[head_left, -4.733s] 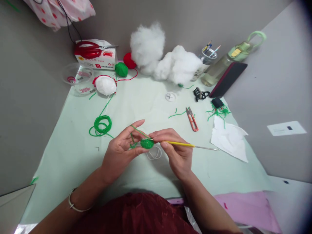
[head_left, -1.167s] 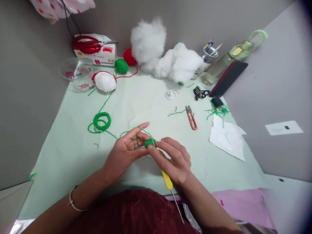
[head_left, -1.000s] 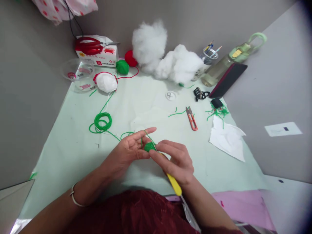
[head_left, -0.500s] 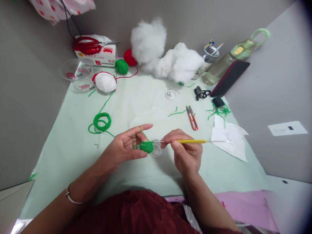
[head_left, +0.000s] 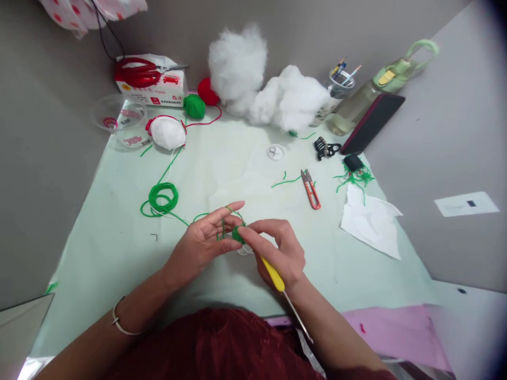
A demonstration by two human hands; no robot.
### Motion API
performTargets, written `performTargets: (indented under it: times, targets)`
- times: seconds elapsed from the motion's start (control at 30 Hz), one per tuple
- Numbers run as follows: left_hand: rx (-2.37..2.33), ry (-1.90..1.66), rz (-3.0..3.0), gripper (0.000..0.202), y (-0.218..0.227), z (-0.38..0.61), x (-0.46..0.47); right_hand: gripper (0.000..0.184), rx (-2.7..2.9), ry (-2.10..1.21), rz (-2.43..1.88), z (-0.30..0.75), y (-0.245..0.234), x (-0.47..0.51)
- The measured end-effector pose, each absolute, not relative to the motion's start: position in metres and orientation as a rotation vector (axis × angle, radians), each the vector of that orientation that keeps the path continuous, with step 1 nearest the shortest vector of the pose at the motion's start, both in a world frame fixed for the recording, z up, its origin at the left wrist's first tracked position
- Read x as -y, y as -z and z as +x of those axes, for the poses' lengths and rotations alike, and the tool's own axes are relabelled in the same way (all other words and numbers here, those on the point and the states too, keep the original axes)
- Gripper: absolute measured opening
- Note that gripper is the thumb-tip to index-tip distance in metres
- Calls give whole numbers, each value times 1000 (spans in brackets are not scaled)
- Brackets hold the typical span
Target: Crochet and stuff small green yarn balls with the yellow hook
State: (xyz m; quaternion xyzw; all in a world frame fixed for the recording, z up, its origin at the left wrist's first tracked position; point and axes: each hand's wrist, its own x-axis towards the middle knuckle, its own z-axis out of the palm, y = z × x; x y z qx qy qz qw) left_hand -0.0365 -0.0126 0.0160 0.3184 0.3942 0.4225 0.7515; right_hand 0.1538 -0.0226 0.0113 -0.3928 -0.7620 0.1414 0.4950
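Note:
My left hand (head_left: 209,235) pinches a small green crochet piece (head_left: 238,234) between thumb and fingers, with green yarn looped over the raised index finger. A crochet hook (head_left: 273,274) with a yellow handle is held in my right hand (head_left: 279,250). Its handle slants down toward me, and a bare metal end sticks out below. My right fingertips are at the crochet piece and cover part of it, so the hook's working tip is hidden. A thin white strand curls beneath the piece. Green yarn runs left from my left hand to a loose yarn coil (head_left: 163,197).
Red-handled thread snips (head_left: 310,189) lie right of centre, near a white paper scrap (head_left: 370,221). White stuffing (head_left: 295,100) is heaped at the back beside green (head_left: 194,107) and red (head_left: 208,91) yarn balls. A phone (head_left: 372,124) leans against a bottle (head_left: 354,108) at the back right.
My right hand has moved left to the crochet piece. The hook has swung from nearly level to slanting down toward me. My left hand still holds the piece.

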Motion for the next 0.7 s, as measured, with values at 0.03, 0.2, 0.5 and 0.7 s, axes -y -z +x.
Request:
performTargets:
  times: [0.03, 0.2, 0.5, 0.7]
  targets:
    - [-848, -906, 661, 62, -17, -35, 13, 41, 1859, -274, -918, 153, -10, 25]
    - [-703, -880, 556, 64, -18, -33, 14, 33, 1643, -584, -887, 150, -20, 23]
    - [-654, -881, 639, 56, -16, -44, 10, 17, 1334, -988, -846, 157, -20, 12]
    - [-614, -856, 707, 49, -14, -47, 10, 16, 1084, -1338, -821, 167, -21, 3]
